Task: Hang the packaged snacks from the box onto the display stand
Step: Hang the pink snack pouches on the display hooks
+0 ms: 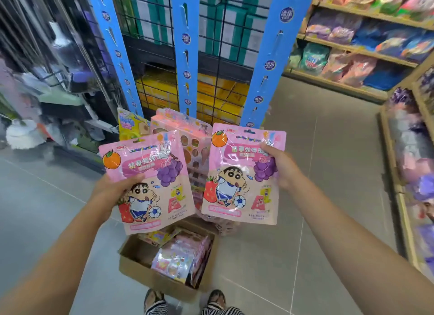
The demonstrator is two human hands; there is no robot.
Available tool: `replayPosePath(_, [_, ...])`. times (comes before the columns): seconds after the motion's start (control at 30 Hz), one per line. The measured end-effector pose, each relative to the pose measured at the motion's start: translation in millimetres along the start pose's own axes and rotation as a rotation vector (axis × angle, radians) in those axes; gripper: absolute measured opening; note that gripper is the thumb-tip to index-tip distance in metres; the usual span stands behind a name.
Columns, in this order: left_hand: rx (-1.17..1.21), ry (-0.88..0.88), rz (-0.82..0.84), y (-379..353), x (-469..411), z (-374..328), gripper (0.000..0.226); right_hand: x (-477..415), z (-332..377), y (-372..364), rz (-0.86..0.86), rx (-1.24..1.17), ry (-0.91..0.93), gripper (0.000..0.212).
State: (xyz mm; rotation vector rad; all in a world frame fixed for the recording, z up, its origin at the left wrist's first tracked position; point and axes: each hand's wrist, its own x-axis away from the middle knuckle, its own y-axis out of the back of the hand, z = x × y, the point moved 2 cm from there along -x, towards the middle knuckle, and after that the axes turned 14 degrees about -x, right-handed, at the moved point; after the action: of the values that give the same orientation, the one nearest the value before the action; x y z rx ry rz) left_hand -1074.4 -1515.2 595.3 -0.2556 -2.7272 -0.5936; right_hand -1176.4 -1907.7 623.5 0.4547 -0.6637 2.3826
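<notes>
I have one packet in each of my hands. My left hand [110,192] grips the left snack packet [150,180] by its lower left edge, thumb across the front. My right hand [280,166] pinches the right snack packet [242,173] by its upper right edge. Both packets are held up in front of me, above the box [138,271] and just short of the display stand [186,56], and neither is on a hook.

I judge the job to be at an early stage. Low on the stand's blue strips I see a yellow packet [128,124] and a small cluster of pink packets [187,138]. They look hung, though I cannot make out the hooks that carry them. Above them the three strips show bare slots all the way up.

The box on the floor by my feet holds a good many packets, stacked on edge and lying loose. So these two have to go up, and the rest of the box after them.
</notes>
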Motion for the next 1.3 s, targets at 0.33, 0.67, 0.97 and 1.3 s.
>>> replayPosePath(0.33, [0.006, 0.021, -0.035, 15, 0, -5, 0.046, -12, -9, 3, -0.103, 0.11, -0.087, 0.051])
replayPosePath(0.67, [-0.034, -0.025, 0.054, 10, 1, -29, 0.067, -15, -5, 8, -0.254, 0.453, 0.206, 0.068])
replayPosePath(0.97, [-0.125, -0.163, 0.175, -24, 12, -76, 0.057, 43, -24, -9, -0.389, 0.532, 0.6, 0.043])
replayPosePath(1.3, [-0.158, -0.324, 0.288, -83, 34, -126, 0.032, 91, -25, -60, 0.206, 0.118, 0.297, 0.031])
